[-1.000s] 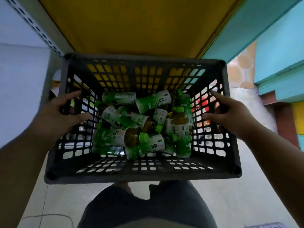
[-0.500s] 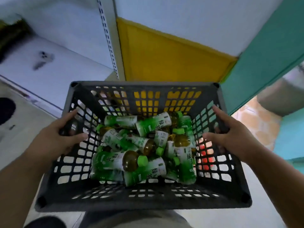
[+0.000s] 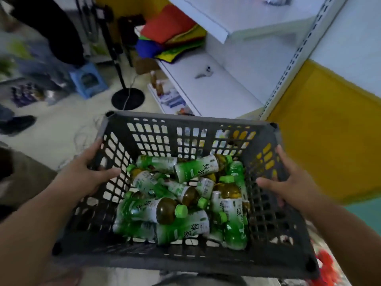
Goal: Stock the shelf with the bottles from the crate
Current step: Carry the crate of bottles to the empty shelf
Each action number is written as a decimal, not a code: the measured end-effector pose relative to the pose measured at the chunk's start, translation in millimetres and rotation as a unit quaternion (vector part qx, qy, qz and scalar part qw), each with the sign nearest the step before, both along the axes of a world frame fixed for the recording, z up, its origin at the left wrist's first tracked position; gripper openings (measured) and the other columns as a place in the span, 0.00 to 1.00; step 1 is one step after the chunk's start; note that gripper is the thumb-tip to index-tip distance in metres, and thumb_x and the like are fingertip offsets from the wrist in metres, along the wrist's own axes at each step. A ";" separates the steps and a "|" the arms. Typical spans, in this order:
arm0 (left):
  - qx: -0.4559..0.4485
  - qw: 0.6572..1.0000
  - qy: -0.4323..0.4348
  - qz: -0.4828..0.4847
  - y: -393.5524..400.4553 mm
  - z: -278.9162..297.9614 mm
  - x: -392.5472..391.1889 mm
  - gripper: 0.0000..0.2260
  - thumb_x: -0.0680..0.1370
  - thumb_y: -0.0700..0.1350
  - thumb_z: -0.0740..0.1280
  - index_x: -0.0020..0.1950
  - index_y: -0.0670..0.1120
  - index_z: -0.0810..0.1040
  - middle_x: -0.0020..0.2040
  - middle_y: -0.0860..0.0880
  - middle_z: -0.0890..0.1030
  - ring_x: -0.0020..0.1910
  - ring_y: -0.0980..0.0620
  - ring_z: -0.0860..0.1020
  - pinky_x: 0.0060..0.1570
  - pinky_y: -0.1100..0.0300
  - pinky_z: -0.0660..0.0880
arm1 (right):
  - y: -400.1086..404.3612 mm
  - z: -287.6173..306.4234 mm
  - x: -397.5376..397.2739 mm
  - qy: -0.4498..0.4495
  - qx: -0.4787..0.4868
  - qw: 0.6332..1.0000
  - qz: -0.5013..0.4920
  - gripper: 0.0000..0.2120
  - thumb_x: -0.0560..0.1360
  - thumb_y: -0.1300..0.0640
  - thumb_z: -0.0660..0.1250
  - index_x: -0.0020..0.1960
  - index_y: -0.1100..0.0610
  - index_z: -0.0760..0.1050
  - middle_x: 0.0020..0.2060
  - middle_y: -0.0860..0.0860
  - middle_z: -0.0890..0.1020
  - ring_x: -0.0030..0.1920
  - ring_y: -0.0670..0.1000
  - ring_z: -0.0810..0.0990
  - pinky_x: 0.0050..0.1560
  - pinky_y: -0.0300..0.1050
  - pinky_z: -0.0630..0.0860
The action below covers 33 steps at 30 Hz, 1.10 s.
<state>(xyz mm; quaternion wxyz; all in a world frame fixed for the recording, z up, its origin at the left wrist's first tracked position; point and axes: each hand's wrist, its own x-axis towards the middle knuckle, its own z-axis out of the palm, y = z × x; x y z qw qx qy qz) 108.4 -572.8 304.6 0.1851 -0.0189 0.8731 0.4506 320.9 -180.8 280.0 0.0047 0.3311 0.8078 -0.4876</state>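
A dark grey slatted plastic crate (image 3: 165,259) fills the lower middle of the head view, held up off the floor. Several green-capped tea bottles (image 3: 156,210) with green and white labels lie jumbled in its bottom. My left hand (image 3: 82,178) grips the crate's left wall, thumb inside. My right hand (image 3: 288,186) grips the right wall, thumb inside too. Beyond the crate's far rim stands a white shelf unit (image 3: 206,87) with bare boards and a perforated upright (image 3: 288,65).
A yellow panel (image 3: 329,124) stands at right behind the crate. Coloured folded bags (image 3: 173,34) lie at the shelf's far end. On the floor at left are a black round stand base (image 3: 127,99), a blue stool (image 3: 88,81) and a person's dark legs (image 3: 51,27).
The view has swung left and up: the white shelf and the room's floor now show beyond the crate. Both hands keep their grip on the crate's walls.
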 end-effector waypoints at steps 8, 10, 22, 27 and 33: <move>-0.043 0.991 -0.020 0.123 -100.6 19.9 -38.4 0.42 0.69 0.49 0.78 0.75 0.71 0.59 0.65 0.47 0.77 0.46 0.51 0.80 0.35 0.58 0.73 | -56.3 -12.8 -156.6 0.004 -0.004 0.991 0.132 0.58 0.56 0.40 0.82 0.76 0.27 0.50 0.78 0.47 0.64 0.52 0.53 0.80 0.39 0.51 0.83; -0.042 0.987 -0.024 0.154 -116.6 17.5 -46.4 0.42 0.70 0.49 0.77 0.75 0.71 0.58 0.66 0.47 0.76 0.47 0.50 0.80 0.36 0.57 0.75 | -61.6 -12.7 -207.0 0.003 0.020 0.983 0.184 0.58 0.57 0.39 0.82 0.77 0.28 0.50 0.78 0.45 0.62 0.56 0.54 0.80 0.35 0.52 0.83; 0.029 0.951 -0.036 0.305 -191.6 0.0 -147.4 0.45 0.69 0.48 0.77 0.75 0.72 0.55 0.71 0.46 0.70 0.61 0.42 0.75 0.46 0.47 0.78 | -142.7 6.5 -468.6 -0.001 0.076 0.942 0.327 0.56 0.62 0.45 0.83 0.77 0.29 0.50 0.77 0.49 0.66 0.42 0.57 0.86 0.30 0.53 0.82; 0.029 0.941 -0.038 0.334 -214.7 3.4 -210.3 0.46 0.66 0.51 0.79 0.73 0.75 0.55 0.74 0.48 0.69 0.63 0.42 0.74 0.56 0.40 0.76 | -170.3 13.2 -548.5 -0.001 0.085 0.936 0.341 0.56 0.60 0.44 0.82 0.76 0.28 0.51 0.78 0.45 0.63 0.47 0.52 0.84 0.31 0.50 0.82; 0.042 0.926 -0.038 0.374 -234.8 4.6 -282.3 0.47 0.65 0.53 0.79 0.74 0.74 0.55 0.72 0.49 0.71 0.61 0.45 0.76 0.53 0.46 0.77 | -207.6 33.3 -666.1 -0.007 0.073 0.932 0.355 0.51 0.53 0.37 0.80 0.66 0.18 0.54 0.69 0.52 0.76 0.43 0.56 0.83 0.41 0.55 0.83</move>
